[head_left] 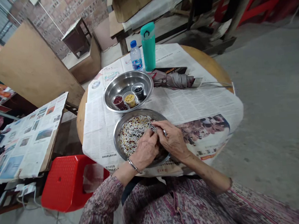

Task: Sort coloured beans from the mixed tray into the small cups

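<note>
A steel bowl [115,134] on the newspaper-covered table holds a layer of mixed grains and beans [134,131], white, yellow, dark red and black. Over its right side my left hand [145,149], with a bangle at the wrist, has its fingers curled together low over the grains. Close against it, my right hand [172,139], wearing a ring, is bent with fingertips pinched at the grains. Whatever the fingertips hold is too small to see. Behind stands a second steel bowl [127,80] with clear cups of dark red beans [117,100], yellow beans [130,99] and black beans [138,90].
A water bottle [136,57] and a teal flask [149,49] stand behind the bowls. A folded grey umbrella [173,79] lies to their right, beside a dark flat object [172,70]. A red stool [65,183] and another newspaper-covered table [31,136] are at the left.
</note>
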A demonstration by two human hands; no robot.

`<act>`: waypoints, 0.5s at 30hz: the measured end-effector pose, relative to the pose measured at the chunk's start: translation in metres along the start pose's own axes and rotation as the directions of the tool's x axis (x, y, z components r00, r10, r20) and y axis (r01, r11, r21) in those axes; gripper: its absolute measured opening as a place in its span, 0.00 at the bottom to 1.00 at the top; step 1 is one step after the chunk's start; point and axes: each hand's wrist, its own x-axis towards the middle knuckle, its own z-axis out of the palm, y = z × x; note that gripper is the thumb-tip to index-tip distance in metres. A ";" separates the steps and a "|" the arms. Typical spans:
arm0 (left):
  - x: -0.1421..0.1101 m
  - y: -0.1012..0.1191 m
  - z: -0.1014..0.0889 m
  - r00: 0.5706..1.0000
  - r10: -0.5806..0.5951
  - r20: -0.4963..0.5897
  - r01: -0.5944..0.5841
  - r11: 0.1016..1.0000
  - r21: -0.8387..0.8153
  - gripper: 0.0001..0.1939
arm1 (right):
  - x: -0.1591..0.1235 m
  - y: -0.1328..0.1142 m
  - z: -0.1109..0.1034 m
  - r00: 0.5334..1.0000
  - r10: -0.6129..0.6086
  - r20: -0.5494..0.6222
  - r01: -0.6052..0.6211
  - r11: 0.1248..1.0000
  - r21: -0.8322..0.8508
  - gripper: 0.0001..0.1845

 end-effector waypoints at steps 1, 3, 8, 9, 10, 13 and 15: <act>0.001 0.001 0.001 0.999 0.040 -0.002 -0.040 0.999 0.021 0.09 | 0.000 0.000 -0.001 1.000 0.006 -0.002 -0.006 1.000 0.008 0.14; 0.004 0.000 0.000 0.989 0.147 0.024 -0.148 0.985 0.086 0.11 | 0.000 -0.001 -0.002 1.000 0.019 -0.012 -0.018 1.000 0.022 0.15; 0.025 -0.020 -0.012 0.968 0.241 0.066 -0.250 0.940 0.233 0.13 | 0.001 -0.004 -0.002 0.999 0.019 -0.041 -0.018 1.000 0.021 0.14; 0.030 -0.026 -0.016 0.972 0.227 0.055 -0.233 0.942 0.241 0.13 | 0.002 -0.004 -0.002 0.999 0.017 -0.041 -0.016 1.000 0.020 0.13; 0.035 -0.032 -0.019 0.977 0.210 0.039 -0.213 0.946 0.244 0.14 | 0.002 -0.004 -0.002 0.999 0.016 -0.042 -0.015 1.000 0.019 0.13; 0.043 -0.050 -0.031 0.991 0.135 -0.006 -0.128 0.952 0.279 0.14 | 0.003 -0.004 -0.001 0.999 0.011 -0.046 -0.011 1.000 0.010 0.13; 0.041 -0.059 -0.038 0.997 0.073 -0.036 -0.058 0.948 0.312 0.13 | 0.003 -0.004 -0.002 0.999 0.008 -0.041 -0.008 1.000 0.004 0.13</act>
